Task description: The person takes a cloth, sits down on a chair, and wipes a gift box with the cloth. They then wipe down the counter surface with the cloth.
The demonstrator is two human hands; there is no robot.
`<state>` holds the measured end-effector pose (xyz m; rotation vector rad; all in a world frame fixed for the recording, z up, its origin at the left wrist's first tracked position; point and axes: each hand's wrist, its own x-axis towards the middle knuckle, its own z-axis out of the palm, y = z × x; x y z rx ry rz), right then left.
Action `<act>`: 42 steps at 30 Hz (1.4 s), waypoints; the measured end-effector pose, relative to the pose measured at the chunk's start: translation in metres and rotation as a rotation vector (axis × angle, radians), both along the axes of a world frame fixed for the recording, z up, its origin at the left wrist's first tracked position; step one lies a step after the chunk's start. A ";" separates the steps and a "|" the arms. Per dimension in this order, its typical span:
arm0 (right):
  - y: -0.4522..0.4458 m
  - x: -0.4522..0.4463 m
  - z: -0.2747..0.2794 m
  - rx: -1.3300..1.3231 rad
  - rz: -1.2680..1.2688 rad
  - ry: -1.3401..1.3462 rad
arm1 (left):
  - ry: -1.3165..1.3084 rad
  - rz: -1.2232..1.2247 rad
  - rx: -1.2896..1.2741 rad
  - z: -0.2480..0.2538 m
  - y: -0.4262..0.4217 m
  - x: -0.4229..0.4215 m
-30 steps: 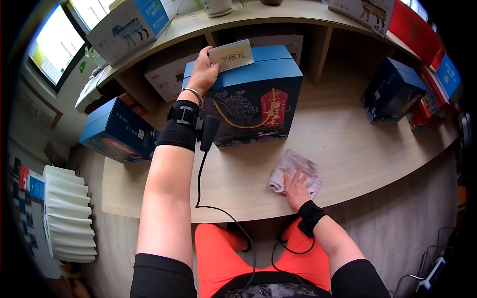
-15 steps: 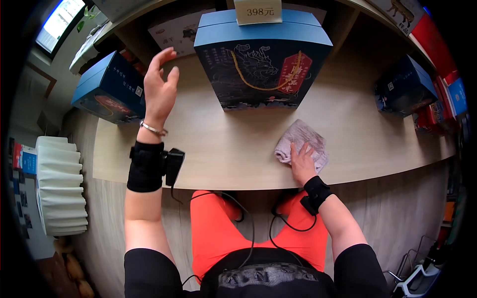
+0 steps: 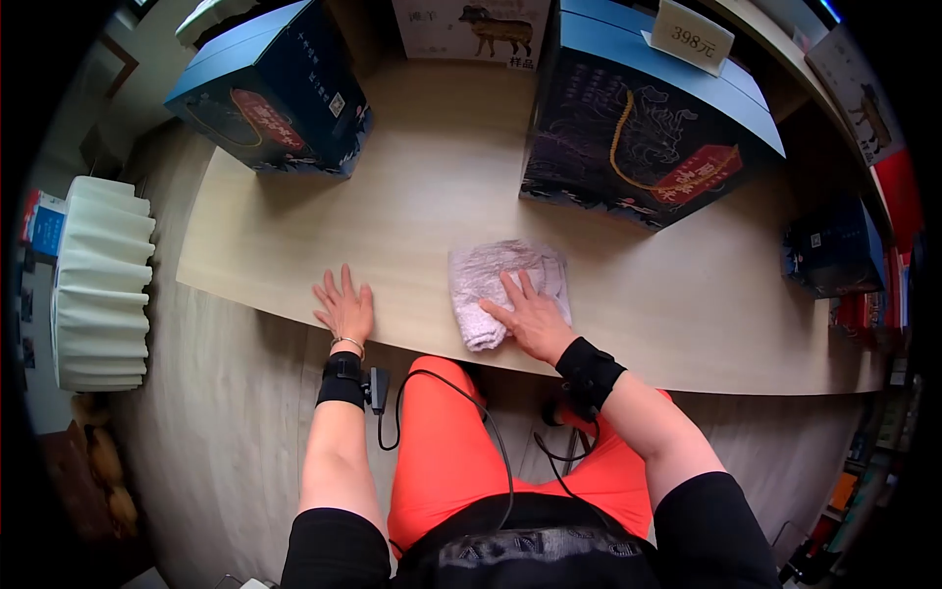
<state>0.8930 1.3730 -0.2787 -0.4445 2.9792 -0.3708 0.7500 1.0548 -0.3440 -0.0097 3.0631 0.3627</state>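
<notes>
A folded pale pink cloth (image 3: 471, 285) lies on the light wooden tabletop (image 3: 412, 196). Flat on top of it rests my right hand (image 3: 535, 316), fingers spread and pressing down, not wrapped round it. My left hand (image 3: 348, 312) touches the table near its front edge, to the left of the cloth, with its fingers apart and nothing in them. Beyond the cloth, to the right, stands a large dark blue gift box (image 3: 638, 147) with a yellow cord handle and a price card (image 3: 690, 37) on top.
Another blue box (image 3: 285, 98) stands at the back left, and a smaller one (image 3: 834, 245) at the far right. A white box with a picture of a goat-like animal (image 3: 471, 29) is at the back. A white pleated cloth cover (image 3: 103, 285) hangs at the left.
My left hand has come down from the air near the boxes onto the table's front edge. My right hand and the cloth have slid left. The view has turned leftward.
</notes>
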 end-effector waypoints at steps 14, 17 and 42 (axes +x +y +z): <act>-0.019 -0.248 -0.041 0.058 -0.236 0.127 | 0.086 0.068 -0.130 0.024 0.029 -0.001; 0.002 -0.302 -0.041 0.125 -0.359 0.110 | 0.060 0.073 -0.137 0.027 0.031 -0.002; 0.190 0.130 -0.012 0.214 -0.617 -0.073 | 0.140 0.091 -0.199 0.014 0.031 0.003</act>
